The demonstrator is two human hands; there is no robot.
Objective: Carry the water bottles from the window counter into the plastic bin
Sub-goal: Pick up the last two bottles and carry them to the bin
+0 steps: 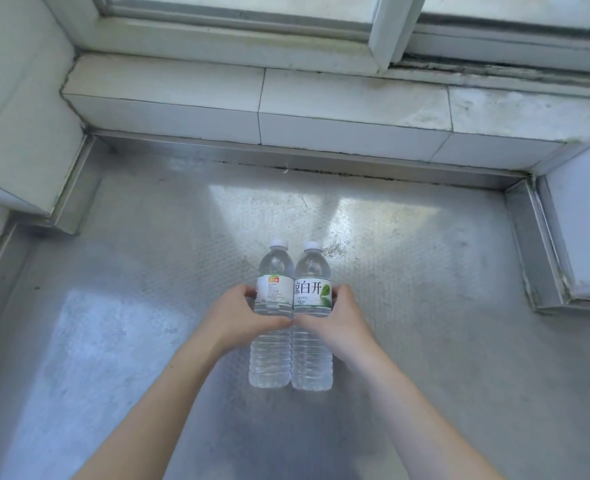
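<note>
Two clear water bottles with white caps stand upright side by side, touching, on the metal window counter. The left bottle carries a white label; the right bottle has a white and green label with dark characters. My left hand wraps around the left bottle at its label, thumb across the front. My right hand grips the right bottle the same way. Both bottle bases rest on the counter. No plastic bin is in view.
A tiled ledge runs along the back under the window frame. Tiled walls close in at the left and right, with raised metal edging around the counter.
</note>
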